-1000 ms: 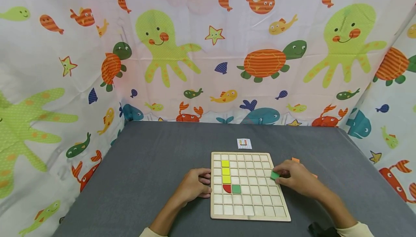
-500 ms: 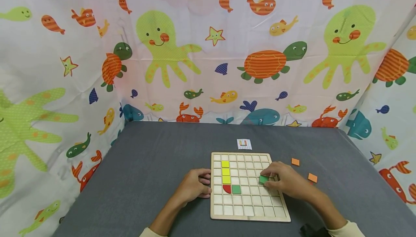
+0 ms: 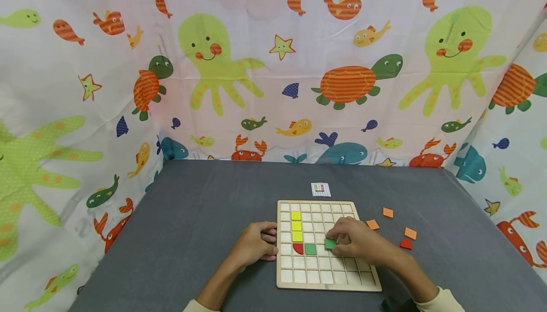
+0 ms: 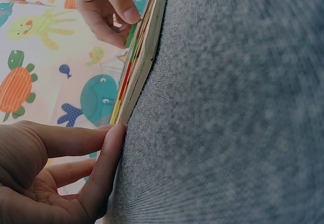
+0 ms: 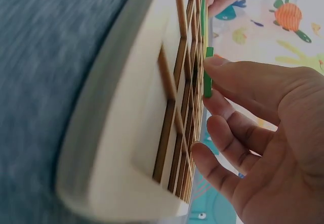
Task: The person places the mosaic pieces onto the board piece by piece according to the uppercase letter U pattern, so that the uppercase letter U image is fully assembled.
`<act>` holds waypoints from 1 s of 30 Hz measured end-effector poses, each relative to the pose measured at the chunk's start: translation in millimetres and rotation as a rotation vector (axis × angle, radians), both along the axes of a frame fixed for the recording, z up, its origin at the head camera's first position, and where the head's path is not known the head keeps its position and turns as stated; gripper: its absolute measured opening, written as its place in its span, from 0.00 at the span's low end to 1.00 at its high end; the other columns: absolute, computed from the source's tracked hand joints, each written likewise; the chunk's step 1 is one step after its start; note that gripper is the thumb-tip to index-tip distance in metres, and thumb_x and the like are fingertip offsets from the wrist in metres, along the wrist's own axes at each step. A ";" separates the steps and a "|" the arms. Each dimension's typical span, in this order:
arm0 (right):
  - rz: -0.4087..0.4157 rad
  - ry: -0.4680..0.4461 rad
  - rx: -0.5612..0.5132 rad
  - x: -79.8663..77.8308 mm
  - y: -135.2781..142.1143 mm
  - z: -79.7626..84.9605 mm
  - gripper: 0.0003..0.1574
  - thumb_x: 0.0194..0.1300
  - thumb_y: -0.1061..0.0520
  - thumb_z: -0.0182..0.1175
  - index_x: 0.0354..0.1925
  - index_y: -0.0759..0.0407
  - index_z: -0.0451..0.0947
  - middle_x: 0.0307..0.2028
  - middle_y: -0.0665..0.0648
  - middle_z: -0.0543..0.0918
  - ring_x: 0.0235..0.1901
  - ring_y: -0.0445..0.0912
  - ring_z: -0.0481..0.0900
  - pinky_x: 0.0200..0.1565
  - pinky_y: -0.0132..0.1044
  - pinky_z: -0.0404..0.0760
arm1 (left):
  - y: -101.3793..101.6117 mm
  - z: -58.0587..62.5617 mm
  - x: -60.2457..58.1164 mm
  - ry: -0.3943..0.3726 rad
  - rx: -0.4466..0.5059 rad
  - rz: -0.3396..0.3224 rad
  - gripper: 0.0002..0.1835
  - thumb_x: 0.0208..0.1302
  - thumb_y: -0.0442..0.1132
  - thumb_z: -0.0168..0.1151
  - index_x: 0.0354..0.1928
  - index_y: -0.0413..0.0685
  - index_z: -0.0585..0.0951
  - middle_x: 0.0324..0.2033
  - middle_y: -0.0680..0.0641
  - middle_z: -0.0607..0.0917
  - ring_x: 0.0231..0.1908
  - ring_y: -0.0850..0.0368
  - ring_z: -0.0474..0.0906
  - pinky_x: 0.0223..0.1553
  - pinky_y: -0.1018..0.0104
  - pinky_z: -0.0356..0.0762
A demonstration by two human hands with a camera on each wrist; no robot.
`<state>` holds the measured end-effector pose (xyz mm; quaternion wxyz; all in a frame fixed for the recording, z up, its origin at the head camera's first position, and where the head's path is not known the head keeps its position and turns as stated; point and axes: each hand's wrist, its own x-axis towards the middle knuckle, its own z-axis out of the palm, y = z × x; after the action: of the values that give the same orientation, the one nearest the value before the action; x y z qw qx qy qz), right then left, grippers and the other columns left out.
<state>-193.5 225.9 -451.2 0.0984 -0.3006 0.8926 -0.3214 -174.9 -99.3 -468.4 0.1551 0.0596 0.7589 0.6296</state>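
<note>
A wooden grid board [image 3: 301, 276] lies on the grey table. In its left part are yellow square tiles [image 3: 297, 225], a red quarter-round tile [image 3: 298, 249] and a green square tile [image 3: 310, 249]. My right hand [image 3: 361, 241] pinches another green tile [image 3: 330, 244] between thumb and fingers, close over the board's middle; in the right wrist view this green tile [image 5: 208, 72] stands edge-on to the camera, its other fingers bent loosely. My left hand [image 3: 254, 243] rests thumb and fingertips against the board's left edge, also seen beside the board [image 4: 152, 47] in the left wrist view.
Right of the board lie orange tiles [image 3: 410, 233] and a red tile [image 3: 405, 244]. A small card [image 3: 321, 189] with a printed grid pattern lies behind the board. A sea-animal curtain [image 3: 273, 74] surrounds the table's back and sides.
My right hand has carried the green tile leftward from the board's right edge to over its middle, uncovering orange and red tiles on the table. My left hand has stayed put.
</note>
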 end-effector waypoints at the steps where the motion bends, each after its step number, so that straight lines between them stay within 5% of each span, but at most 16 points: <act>1: 0.007 -0.003 0.003 0.1 -1.3 0.4 0.16 0.68 0.51 0.73 0.52 0.54 0.89 0.45 0.45 0.82 0.42 0.40 0.76 0.41 0.34 0.80 | 0.0 0.1 0.0 0.001 0.000 0.000 0.36 0.54 0.16 0.70 0.68 0.29 0.77 0.52 0.37 0.82 0.46 0.50 0.82 0.36 0.58 0.93; 17: 0.059 0.014 0.039 0.5 -13.2 -0.5 0.13 0.66 0.50 0.75 0.50 0.44 0.90 0.46 0.42 0.85 0.50 0.41 0.79 0.52 0.41 0.83 | 0.7 -0.2 -0.6 0.008 -0.003 -0.001 0.36 0.53 0.17 0.71 0.68 0.29 0.76 0.52 0.37 0.82 0.46 0.50 0.82 0.36 0.57 0.93; 30: 0.081 0.049 0.055 0.9 -16.2 0.4 0.15 0.65 0.49 0.75 0.50 0.45 0.90 0.45 0.42 0.84 0.48 0.40 0.76 0.49 0.39 0.81 | 1.1 -0.2 0.4 0.009 -0.010 0.004 0.36 0.54 0.16 0.70 0.68 0.29 0.76 0.52 0.37 0.82 0.46 0.50 0.82 0.36 0.59 0.93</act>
<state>-192.6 209.8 -450.8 0.0976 -0.3413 0.8904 -0.2850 -174.5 -98.3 -468.7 0.1509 0.0603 0.7628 0.6259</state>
